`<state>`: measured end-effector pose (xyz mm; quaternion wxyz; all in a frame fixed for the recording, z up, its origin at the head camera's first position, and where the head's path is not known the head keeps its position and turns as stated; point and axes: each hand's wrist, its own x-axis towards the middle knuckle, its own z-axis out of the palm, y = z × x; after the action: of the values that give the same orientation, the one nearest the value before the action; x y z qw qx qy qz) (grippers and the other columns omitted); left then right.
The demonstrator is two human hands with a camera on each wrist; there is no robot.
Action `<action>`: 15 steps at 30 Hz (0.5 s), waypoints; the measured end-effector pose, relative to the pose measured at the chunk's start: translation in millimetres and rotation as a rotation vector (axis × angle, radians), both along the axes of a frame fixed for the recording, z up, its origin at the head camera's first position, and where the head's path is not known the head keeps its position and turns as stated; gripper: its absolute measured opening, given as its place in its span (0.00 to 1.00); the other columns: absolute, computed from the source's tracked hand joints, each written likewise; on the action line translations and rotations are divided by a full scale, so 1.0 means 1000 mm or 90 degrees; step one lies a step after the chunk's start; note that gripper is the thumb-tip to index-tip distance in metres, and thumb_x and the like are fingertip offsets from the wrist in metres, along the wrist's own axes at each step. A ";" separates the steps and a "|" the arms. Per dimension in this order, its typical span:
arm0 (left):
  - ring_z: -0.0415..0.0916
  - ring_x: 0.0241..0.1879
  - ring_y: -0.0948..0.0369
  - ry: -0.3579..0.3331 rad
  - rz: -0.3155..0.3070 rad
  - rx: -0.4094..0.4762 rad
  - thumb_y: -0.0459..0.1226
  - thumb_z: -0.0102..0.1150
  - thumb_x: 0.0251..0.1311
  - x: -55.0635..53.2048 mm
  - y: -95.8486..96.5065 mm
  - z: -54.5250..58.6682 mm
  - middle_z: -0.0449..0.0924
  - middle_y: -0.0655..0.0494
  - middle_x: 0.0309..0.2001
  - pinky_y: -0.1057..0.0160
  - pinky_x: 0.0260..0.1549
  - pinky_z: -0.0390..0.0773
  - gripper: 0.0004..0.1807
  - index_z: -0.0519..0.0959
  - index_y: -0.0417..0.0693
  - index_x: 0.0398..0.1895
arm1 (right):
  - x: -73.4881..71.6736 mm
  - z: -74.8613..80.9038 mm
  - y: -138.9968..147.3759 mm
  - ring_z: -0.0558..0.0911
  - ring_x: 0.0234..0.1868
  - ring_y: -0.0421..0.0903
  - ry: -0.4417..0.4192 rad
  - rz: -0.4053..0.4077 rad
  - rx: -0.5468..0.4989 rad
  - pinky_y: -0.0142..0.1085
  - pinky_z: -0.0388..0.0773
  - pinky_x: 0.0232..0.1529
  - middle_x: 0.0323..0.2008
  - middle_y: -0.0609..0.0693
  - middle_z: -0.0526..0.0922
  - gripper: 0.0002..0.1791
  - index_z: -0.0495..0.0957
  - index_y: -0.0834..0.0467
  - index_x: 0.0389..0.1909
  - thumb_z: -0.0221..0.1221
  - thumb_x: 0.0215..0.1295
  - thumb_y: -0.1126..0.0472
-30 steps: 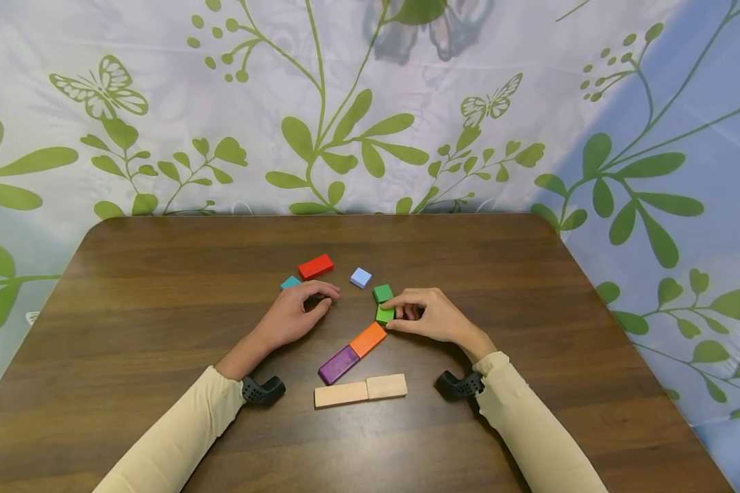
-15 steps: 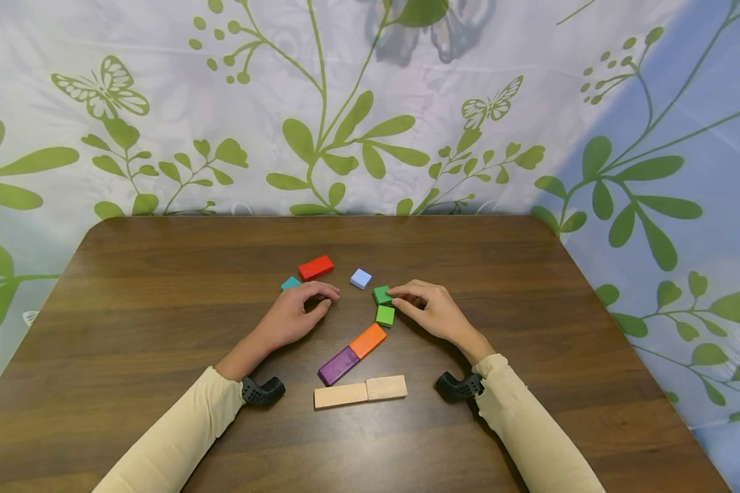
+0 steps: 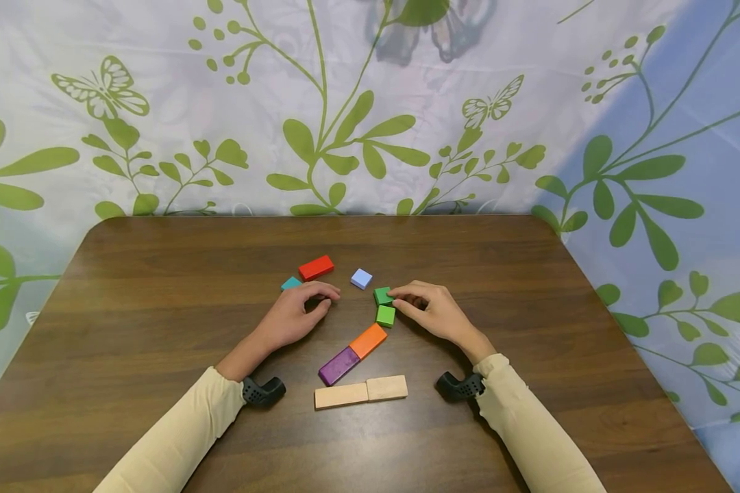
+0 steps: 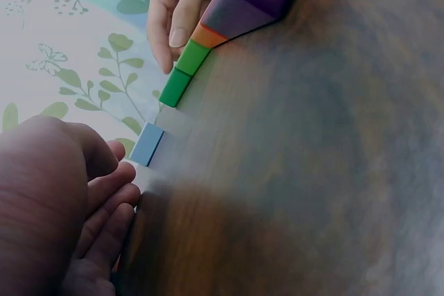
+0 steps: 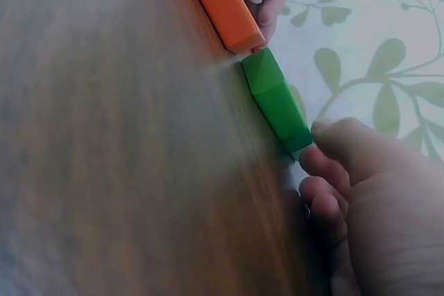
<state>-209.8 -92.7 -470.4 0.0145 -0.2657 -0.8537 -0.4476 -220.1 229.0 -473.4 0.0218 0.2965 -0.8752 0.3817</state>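
My right hand (image 3: 430,309) is beside the dark green block (image 3: 383,296), its index fingertip right at the block's right edge and the thumb just below. In the right wrist view, the thumb (image 5: 333,136) lies close to the end of the green blocks, with the other fingers loosely curled. Right below the dark green block is a light green block (image 3: 385,315). My left hand (image 3: 292,315) rests on the table with relaxed fingers and holds nothing. It partly covers a teal block (image 3: 290,283), near a red block (image 3: 316,268).
A light blue block (image 3: 361,278) lies between the hands, farther back. Nearer the front, an orange block (image 3: 368,342) and a purple block (image 3: 339,365) lie end to end. Two plain wooden blocks (image 3: 341,395) form a row below them. A leaf-patterned cloth (image 3: 345,103) hangs behind the table (image 3: 160,274).
My right hand has let go of the light green block and moved up to the dark green one, then stayed there. The left hand has not moved.
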 end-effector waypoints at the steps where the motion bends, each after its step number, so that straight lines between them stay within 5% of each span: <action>1: 0.81 0.59 0.54 -0.002 -0.002 -0.002 0.31 0.59 0.71 0.000 0.000 0.001 0.86 0.53 0.55 0.48 0.60 0.78 0.09 0.86 0.45 0.49 | 0.000 0.000 0.000 0.81 0.35 0.37 0.003 0.000 -0.005 0.33 0.81 0.37 0.40 0.42 0.86 0.13 0.87 0.50 0.55 0.65 0.72 0.59; 9: 0.82 0.47 0.56 -0.027 -0.051 -0.040 0.32 0.59 0.71 -0.013 0.004 0.015 0.86 0.50 0.50 0.53 0.49 0.82 0.14 0.82 0.41 0.57 | -0.003 -0.002 -0.001 0.82 0.34 0.38 -0.031 -0.029 -0.026 0.34 0.82 0.37 0.45 0.44 0.87 0.15 0.84 0.50 0.59 0.62 0.74 0.56; 15: 0.80 0.42 0.57 0.018 -0.089 -0.101 0.34 0.59 0.72 -0.036 0.020 0.024 0.81 0.46 0.55 0.57 0.42 0.80 0.19 0.77 0.39 0.64 | -0.008 -0.002 -0.001 0.83 0.35 0.39 -0.033 -0.067 -0.035 0.36 0.82 0.39 0.44 0.44 0.87 0.16 0.83 0.48 0.60 0.61 0.75 0.55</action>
<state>-246.1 -73.0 -446.6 -0.0259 -0.3315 -0.8654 -0.3747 -228.5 227.7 -475.7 0.0274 0.2395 -0.8791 0.4111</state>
